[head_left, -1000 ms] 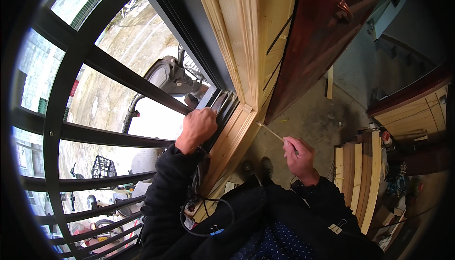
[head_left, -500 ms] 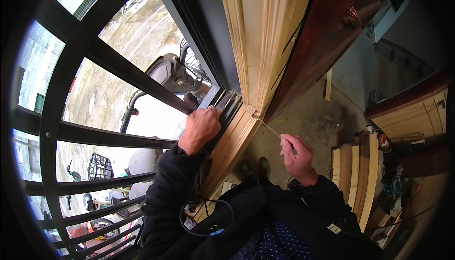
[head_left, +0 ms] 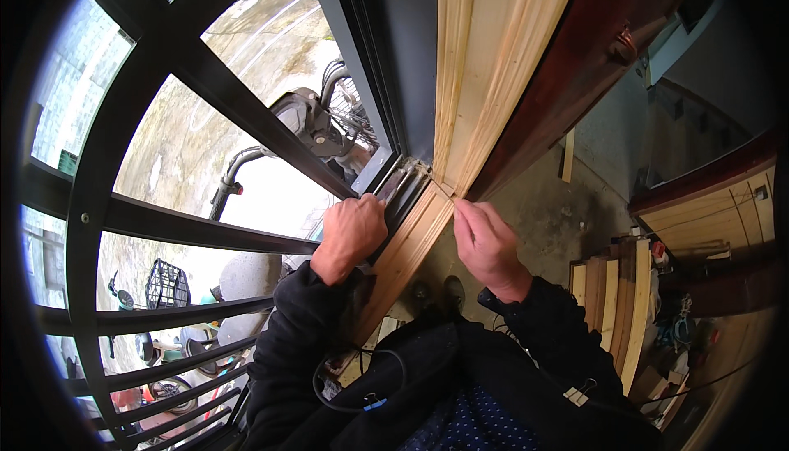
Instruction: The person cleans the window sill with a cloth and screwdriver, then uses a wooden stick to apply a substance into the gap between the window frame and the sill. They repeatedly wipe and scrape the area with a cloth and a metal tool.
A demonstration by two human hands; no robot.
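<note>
My left hand (head_left: pixel 352 233) rests palm down on the dark metal window frame (head_left: pixel 386 196), right beside a pale wooden frame moulding (head_left: pixel 411 246). My right hand (head_left: pixel 486 241) pinches a thin pale sliver, like a splinter or small nail (head_left: pixel 444 190), with its tip at the mitred corner joint where the lower moulding meets the upright pale moulding (head_left: pixel 485 57). Both forearms wear dark sleeves.
A dark red-brown wooden door leaf (head_left: pixel 592 65) stands right of the moulding. Stacked timber strips (head_left: pixel 616 303) lie on the concrete floor at the right. Outside the black window bars (head_left: pixel 189 229) stand a scooter (head_left: pixel 312 122) and bicycles (head_left: pixel 164 287).
My right hand has moved up and left, bringing the thin sliver to the corner joint. The view has shifted closer to the frame; my left hand stayed on the window frame.
</note>
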